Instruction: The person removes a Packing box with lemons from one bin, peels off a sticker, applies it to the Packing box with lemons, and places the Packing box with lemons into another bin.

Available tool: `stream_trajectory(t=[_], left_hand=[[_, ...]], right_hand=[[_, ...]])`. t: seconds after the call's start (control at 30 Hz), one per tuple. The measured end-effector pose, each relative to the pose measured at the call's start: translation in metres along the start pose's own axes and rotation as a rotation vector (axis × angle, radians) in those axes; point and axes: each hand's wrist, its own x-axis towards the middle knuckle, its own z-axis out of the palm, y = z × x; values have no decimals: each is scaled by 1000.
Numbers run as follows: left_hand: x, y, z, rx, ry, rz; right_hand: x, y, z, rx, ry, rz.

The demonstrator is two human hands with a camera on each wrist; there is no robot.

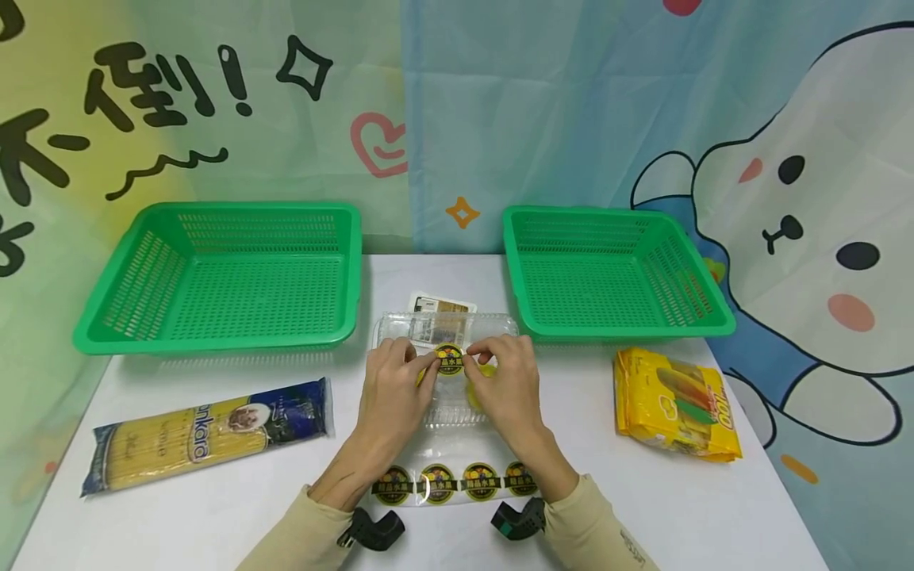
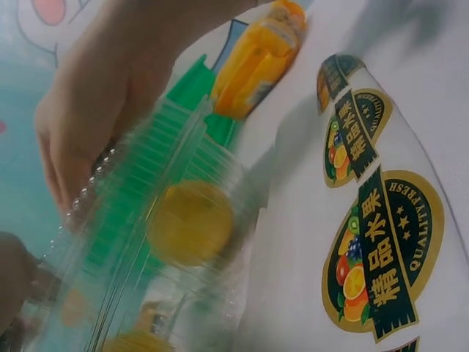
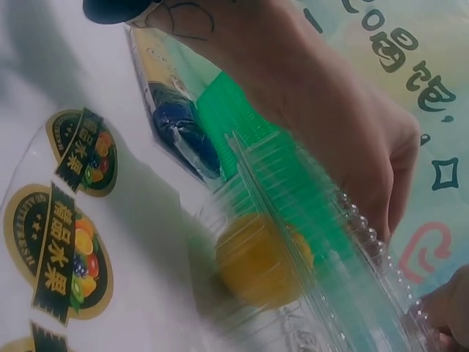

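The white table [image 1: 714, 507] carries every item. Two green baskets stand at its far edge, well beyond the fingers: the left basket [image 1: 221, 274] far-left of them, the right basket [image 1: 614, 270] far-right. A pasta packet [image 1: 207, 432] lies well to the left of the left hand's fingers, and a yellow snack packet [image 1: 674, 404] lies well to the right of the right hand's fingers. The clear plastic box [image 1: 446, 357] lies directly under both hands, its near half covered by the palms and its far edge just beyond the fingertips; yellow fruit [image 2: 190, 224] shows through its wall in both wrist views. A sticker strip [image 1: 457, 481] bearing four round labels lies on the near side of the hands, between the two wrists. A small labelled card [image 1: 441, 304] lies just beyond the box. A round label [image 1: 449, 359] sits on the box lid, exactly between the fingertips of both hands. The left hand [image 1: 391, 392] has its fingers curled and touches the label's left edge; the right hand [image 1: 503, 385] has its fingers curled likewise and touches the label's right edge. Whether the fingertips pinch the label or press it flat cannot be determined.
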Motion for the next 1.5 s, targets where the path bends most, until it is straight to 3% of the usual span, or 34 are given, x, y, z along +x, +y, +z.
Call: stream_trajectory(t=[0.13, 0.27, 0.43, 0.53, 0.6, 0.73, 0.87, 0.93, 1.03, 1.5], left_hand=[[-1, 0, -1, 37, 20, -52], [0, -2, -4, 47, 98, -90], [-2, -11, -18, -53, 307, -84], [-11, -17, -28, -115, 360, -73], [-22, -23, -30, -151, 315, -78], [-47, -29, -26, -217, 118, -124], [-59, -31, -19, -304, -66, -182], [-61, -31, -17, -365, -109, -220], [-62, -33, -14, -407, -112, -253], [-66, -34, -14, -474, 41, -255]], right_hand=[[-2, 3, -3, -17, 6, 32], [-3, 7, -7, -38, 54, 43], [-3, 23, -26, 32, 309, 23], [1, 43, -46, 46, 400, 49], [3, 57, -59, 21, 371, 116], [3, 81, -79, -71, 251, 232], [3, 95, -91, -102, 118, 268], [4, 98, -93, -94, 70, 280], [5, 100, -92, -100, 46, 288], [6, 103, -86, -121, 51, 291]])
